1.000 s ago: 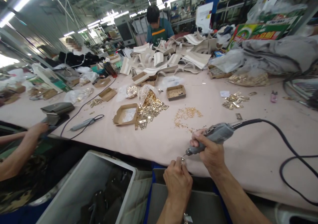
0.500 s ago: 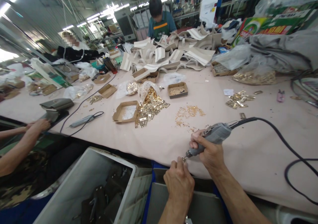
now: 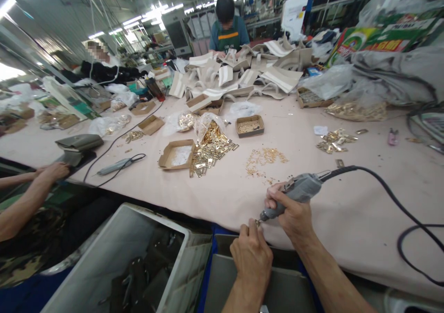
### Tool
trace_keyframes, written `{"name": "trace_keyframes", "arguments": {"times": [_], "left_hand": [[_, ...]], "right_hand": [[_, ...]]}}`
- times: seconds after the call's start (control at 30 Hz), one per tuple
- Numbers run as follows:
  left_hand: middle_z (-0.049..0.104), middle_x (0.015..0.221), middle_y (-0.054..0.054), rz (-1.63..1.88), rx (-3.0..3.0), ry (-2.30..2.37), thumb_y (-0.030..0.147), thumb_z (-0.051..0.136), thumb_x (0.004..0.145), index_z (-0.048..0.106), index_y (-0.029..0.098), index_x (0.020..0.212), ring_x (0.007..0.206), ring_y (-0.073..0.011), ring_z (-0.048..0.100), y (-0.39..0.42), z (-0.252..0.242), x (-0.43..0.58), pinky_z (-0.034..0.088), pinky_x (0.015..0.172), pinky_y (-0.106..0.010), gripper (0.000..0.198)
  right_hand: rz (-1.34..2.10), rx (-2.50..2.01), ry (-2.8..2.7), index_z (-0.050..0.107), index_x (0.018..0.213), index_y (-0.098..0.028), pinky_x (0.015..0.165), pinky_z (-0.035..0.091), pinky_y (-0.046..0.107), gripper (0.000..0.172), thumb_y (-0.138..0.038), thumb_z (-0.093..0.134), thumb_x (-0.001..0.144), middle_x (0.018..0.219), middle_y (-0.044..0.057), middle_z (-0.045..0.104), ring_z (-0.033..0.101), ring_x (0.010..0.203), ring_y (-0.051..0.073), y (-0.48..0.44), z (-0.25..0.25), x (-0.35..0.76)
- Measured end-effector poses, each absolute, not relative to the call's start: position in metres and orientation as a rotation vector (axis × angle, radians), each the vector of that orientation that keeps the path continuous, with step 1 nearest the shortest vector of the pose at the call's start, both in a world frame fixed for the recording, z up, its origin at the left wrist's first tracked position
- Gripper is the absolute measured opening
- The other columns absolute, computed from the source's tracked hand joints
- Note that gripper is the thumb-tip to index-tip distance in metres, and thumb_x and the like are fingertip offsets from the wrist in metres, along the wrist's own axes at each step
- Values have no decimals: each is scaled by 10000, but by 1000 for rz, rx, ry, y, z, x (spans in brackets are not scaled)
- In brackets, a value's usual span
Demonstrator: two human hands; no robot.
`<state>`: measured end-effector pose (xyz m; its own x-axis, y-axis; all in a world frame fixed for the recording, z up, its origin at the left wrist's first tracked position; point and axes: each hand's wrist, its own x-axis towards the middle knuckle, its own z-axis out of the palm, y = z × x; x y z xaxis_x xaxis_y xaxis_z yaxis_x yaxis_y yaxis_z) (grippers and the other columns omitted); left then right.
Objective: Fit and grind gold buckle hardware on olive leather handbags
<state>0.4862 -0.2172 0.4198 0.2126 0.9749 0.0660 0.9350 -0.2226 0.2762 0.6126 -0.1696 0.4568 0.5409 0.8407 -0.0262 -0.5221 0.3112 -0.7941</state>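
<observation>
My right hand (image 3: 293,213) is closed around a grey electric screwdriver (image 3: 298,191) whose black cable (image 3: 391,197) runs off to the right. Its tip points down-left at a small metal piece (image 3: 257,222) pinched in the fingers of my left hand (image 3: 252,255), at the near edge of the pink table (image 3: 347,220). A scatter of small gold screws (image 3: 263,159) lies just beyond the tool.
A pile of gold metal plates (image 3: 210,148) and open cardboard boxes (image 3: 176,154) sit mid-table. A grey bin (image 3: 114,266) stands at lower left. Another person's arm (image 3: 31,192) rests at the left edge by a second screwdriver (image 3: 113,166). Beige bags (image 3: 243,77) are heaped at the back.
The view has shifted slightly. My hands stay together at the table edge, the screwdriver tip still on the small piece; my left hand sits a little lower.
</observation>
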Motion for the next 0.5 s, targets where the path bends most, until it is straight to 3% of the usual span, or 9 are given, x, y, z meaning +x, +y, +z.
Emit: {"name": "trace_keyframes", "arguments": {"times": [0.13,0.27,0.5], "left_hand": [[736,880,-34,359,2313,1854,261,575,984,693,251,1228,616,-222,715,-222,419,483,390,498,-306,271],[743,953,-57,423,2282,1818,181,578,956,683,241,1263,676,-226,728,-225,419,478,446,547,-303,330],[724,773,-64,745,2183,1780,156,601,913,772,211,1066,636,-224,699,-225,408,475,440,563,-298,236]], "right_hand": [[927,-873,-444,649,716,-162,495,431,294,180,-180,824,753,631,6,584,520,497,133,-170,456,612],[929,-890,-383,645,723,-157,493,437,287,198,-179,842,726,618,6,591,517,486,128,-169,454,614],[961,-893,-166,586,707,-173,469,442,266,310,-175,884,620,616,-14,593,500,460,112,-165,443,622]]}}
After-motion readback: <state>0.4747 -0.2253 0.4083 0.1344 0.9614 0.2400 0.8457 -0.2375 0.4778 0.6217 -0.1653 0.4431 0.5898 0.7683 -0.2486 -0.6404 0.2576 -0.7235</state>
